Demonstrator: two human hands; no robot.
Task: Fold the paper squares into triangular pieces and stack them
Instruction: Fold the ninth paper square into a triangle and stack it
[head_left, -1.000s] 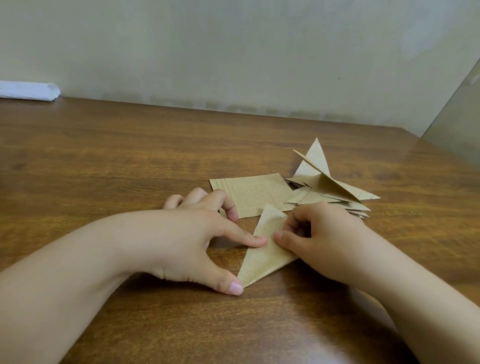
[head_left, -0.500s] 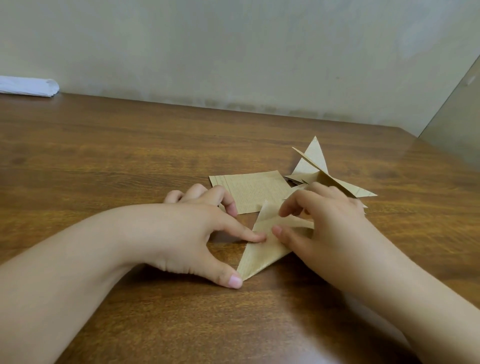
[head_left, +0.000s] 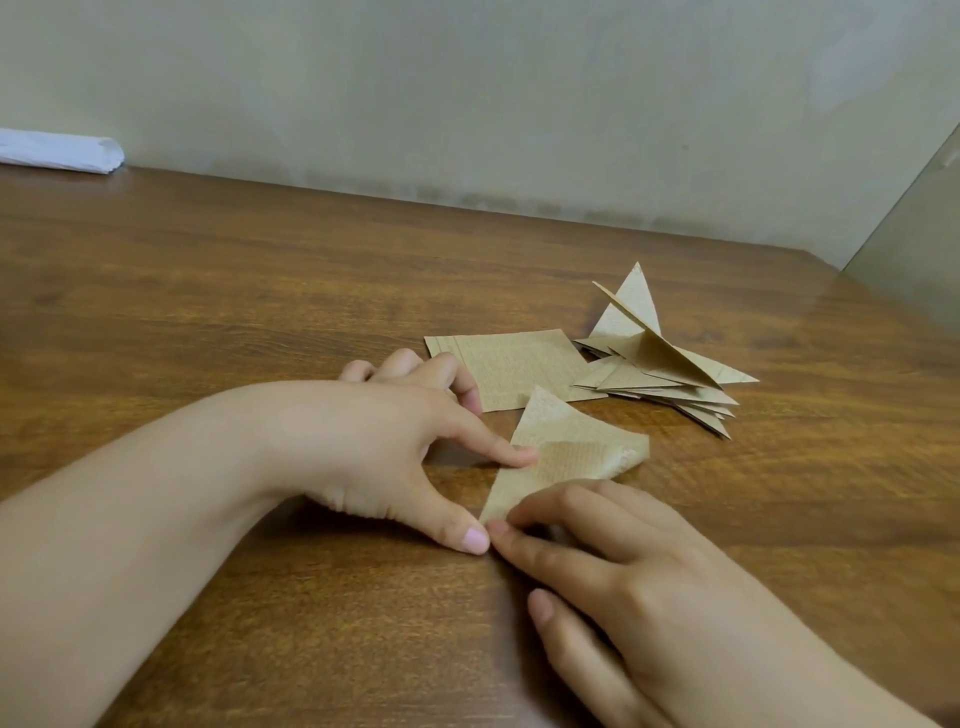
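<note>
A wooden table (head_left: 260, 291) carries everything here, running back to a pale wall (head_left: 467, 93).

Near the middle of the table, toward its near edge, lies the piece (head_left: 558, 457), a brown paper folded to a triangle. Its right corner curls up off the wood rather than lying flat.

The left hand (head_left: 384, 457) holds the piece down along its left edge: the forefinger presses the edge about halfway up, the thumb sits at the lower tip, and the other fingers are curled under against the table.

The right hand (head_left: 618, 566) comes in from the near right corner with fingers fairly straight. Its forefinger presses the lower tip of the piece, touching the left thumb, and the other fingers lie over the lower right side of the paper. It grasps nothing.

Just behind the piece, a flat square (head_left: 511, 364) of the same paper lies unfolded. Touching the square's right edge is the stack (head_left: 670, 374) of finished triangles, loosely fanned, with the top ones springing open and standing up.

At the far left corner, against the wall, sits a white roll (head_left: 57, 151).
</note>
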